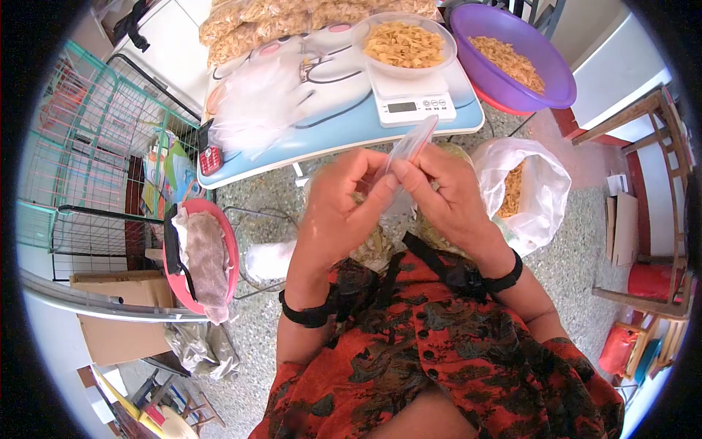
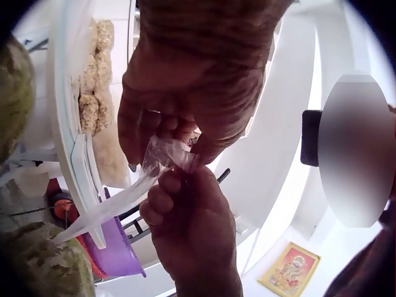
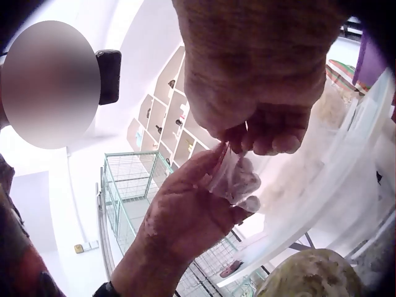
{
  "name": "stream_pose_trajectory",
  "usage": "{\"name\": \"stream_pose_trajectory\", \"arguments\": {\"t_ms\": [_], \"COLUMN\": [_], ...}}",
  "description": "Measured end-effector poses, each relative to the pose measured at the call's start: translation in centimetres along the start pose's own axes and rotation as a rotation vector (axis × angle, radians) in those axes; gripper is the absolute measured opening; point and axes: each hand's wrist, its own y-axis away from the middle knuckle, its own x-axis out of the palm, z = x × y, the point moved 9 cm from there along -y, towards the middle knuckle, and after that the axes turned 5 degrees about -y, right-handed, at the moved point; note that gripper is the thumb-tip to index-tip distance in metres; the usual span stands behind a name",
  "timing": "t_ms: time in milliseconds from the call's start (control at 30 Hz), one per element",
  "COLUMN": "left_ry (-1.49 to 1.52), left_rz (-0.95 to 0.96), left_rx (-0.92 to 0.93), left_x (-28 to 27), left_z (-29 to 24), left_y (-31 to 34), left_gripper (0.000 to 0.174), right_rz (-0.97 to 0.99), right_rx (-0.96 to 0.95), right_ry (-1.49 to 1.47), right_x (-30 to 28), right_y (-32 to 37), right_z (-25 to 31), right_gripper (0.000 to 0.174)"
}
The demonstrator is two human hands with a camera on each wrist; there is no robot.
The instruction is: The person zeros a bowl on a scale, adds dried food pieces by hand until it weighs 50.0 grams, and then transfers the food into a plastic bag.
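Observation:
Both hands meet in front of the body over a clear plastic zip bag point(image 1: 418, 140) with a red strip along its edge. My left hand point(image 1: 340, 208) pinches one side of the bag between thumb and fingers. From the other side my right hand point(image 1: 453, 199) pinches it too, thumbs close together at the mouth. In the left wrist view the thin bag point(image 2: 162, 152) looks flat and crumpled between the fingers, with a long tail hanging down. Beyond the hands stands a white scale point(image 1: 418, 108) bearing a clear bowl point(image 1: 360, 36) of yellow dried pieces.
A pile of clear bags point(image 1: 256, 102) lies on the table point(image 1: 329, 139), near a red phone point(image 1: 210, 159). Filled bags point(image 1: 256, 25) line the back. A purple basin point(image 1: 559, 84) and a white sack point(image 1: 548, 208) hold more pieces at right. A pink basin point(image 1: 232, 256) sits at left.

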Motion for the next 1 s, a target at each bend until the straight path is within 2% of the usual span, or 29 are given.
{"name": "stream_pose_trajectory", "arguments": {"t_ms": [67, 167, 367, 467, 567, 667, 867, 1000], "left_ry": [-0.002, 0.081, -0.017, -0.062, 0.116, 0.053, 0.206, -0.069], "left_rz": [-0.011, 0.050, 0.113, 0.116, 0.110, 0.039, -0.337, -0.332], "left_rx": [0.074, -0.002, -0.018, -0.041, -0.096, -0.206, -0.047, -0.099], "left_x": [0.2, 0.6, 0.8, 0.8, 0.4, -1.0, -2.4, -2.0], "left_z": [-0.9, 0.3, 0.1, 0.9, 1.4, 1.8, 2.2, 0.7], "left_y": [-0.1, -0.1, -0.2, -0.3, -0.2, -0.1, -0.9, -0.6], "left_gripper": [0.022, 0.027, 0.032, 0.026, 0.020, 0.014, 0.015, 0.021], "right_rz": [-0.017, -0.004, 0.071, 0.097, 0.051, 0.060, 0.124, 0.065], "right_rx": [0.046, 0.041, 0.037, 0.068, 0.071, 0.043, -0.072, -0.046], "right_ry": [-0.050, -0.115, -0.006, -0.042, -0.021, 0.050, 0.098, 0.043], "right_x": [0.0, 0.1, 0.6, 1.0, 0.4, 0.2, 1.3, 1.3], "right_y": [0.1, 0.1, 0.1, 0.1, 0.1, 0.0, 0.4, 0.4], "right_z": [-0.1, 0.4, -0.1, -0.4, -0.2, 0.2, 1.4, 1.3], "right_gripper": [0.026, 0.028, 0.030, 0.032, 0.032, 0.030, 0.023, 0.019]}}
